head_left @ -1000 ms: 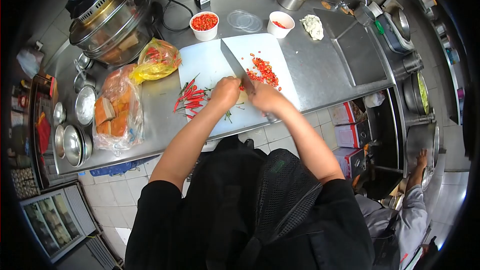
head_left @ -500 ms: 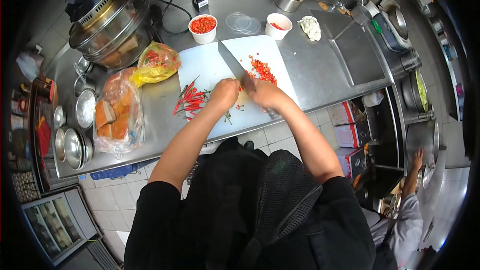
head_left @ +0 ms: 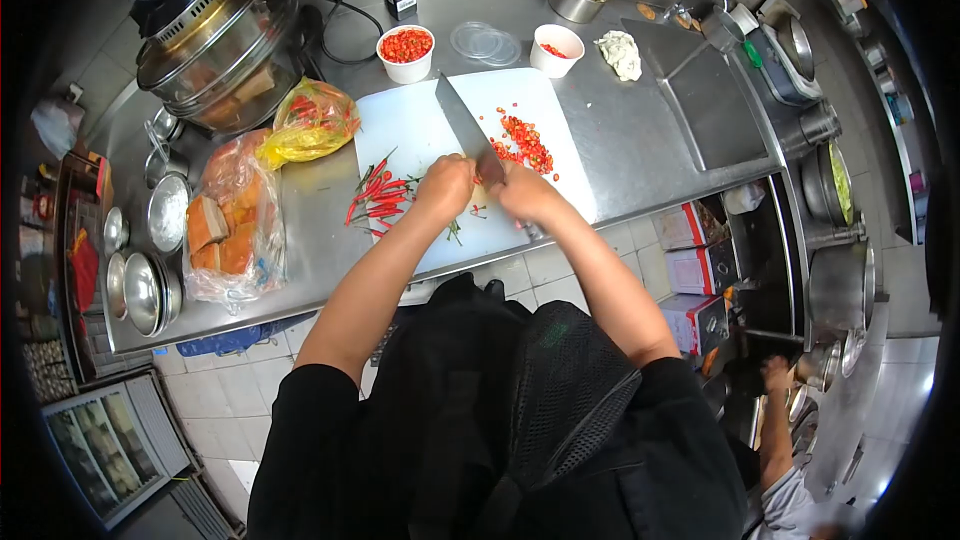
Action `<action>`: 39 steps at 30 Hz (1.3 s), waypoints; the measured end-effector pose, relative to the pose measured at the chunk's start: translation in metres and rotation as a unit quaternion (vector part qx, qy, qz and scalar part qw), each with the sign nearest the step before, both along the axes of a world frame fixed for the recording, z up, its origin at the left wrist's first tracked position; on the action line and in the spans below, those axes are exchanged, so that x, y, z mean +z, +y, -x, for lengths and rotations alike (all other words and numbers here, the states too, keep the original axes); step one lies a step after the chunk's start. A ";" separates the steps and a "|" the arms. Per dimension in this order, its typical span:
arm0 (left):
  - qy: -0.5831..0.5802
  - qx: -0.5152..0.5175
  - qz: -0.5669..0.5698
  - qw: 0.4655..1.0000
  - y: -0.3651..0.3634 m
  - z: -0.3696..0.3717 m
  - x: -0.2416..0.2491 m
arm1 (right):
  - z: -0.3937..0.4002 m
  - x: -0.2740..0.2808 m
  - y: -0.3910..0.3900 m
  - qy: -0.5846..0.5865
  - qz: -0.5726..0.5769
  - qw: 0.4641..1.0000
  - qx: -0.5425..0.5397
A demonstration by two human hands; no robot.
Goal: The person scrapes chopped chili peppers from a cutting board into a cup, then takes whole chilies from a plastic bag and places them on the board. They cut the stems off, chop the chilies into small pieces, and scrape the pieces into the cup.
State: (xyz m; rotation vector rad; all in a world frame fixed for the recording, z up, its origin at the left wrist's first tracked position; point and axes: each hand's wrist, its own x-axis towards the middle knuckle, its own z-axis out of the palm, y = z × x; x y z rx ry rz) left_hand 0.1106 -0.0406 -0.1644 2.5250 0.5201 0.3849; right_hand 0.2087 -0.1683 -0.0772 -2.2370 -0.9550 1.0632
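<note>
My right hand is wrapped round the handle of a kitchen knife, whose broad blade points away from me over a white cutting board. Close to the left of the blade, my left hand is closed, with a bit of red chili showing at its fingertips. Chopped red chili lies in a pile right of the blade. Whole red chilies with green stems are heaped on the board's left side. Loose stems lie near my left wrist.
Behind the board stand a tub of chopped chili, clear lids and a tub with little chili. Left are a yellow bag, a bag of orange-brown blocks and metal bowls. A sink is right; another person's hand shows lower right.
My hands and the knife have hardly moved, staying together at the blade. At the lower right, the other person's arm has drawn back from the large pot toward the lower left.
</note>
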 end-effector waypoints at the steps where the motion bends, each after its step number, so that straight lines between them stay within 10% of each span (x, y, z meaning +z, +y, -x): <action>1: 0.001 -0.002 0.000 1.000 0.001 0.002 -0.001 | 0.001 0.014 0.000 -0.017 0.002 1.000 0.005; 18: -0.052 -0.149 -0.066 0.985 -0.030 0.043 0.019 | -0.012 0.016 -0.042 0.011 -0.075 0.988 -0.136; 22: 0.062 -0.130 -0.120 0.982 -0.032 0.060 0.026 | -0.009 0.023 -0.053 -0.013 -0.062 0.994 -0.092; 30: -0.112 -0.006 -0.088 0.990 -0.026 0.104 0.032 | -0.021 -0.018 -0.048 0.131 -0.052 0.990 -0.002; 34: -0.126 0.062 -0.026 0.990 -0.028 0.134 0.023 | -0.017 -0.006 -0.042 0.041 -0.033 0.999 -0.014; 36: -0.135 0.078 0.003 0.988 -0.030 0.148 0.018 | -0.019 -0.029 -0.039 -0.219 -0.099 0.969 0.052; 39: -0.137 0.130 0.001 0.982 -0.033 0.166 0.015 | 0.000 0.007 -0.040 -0.195 -0.029 0.978 0.066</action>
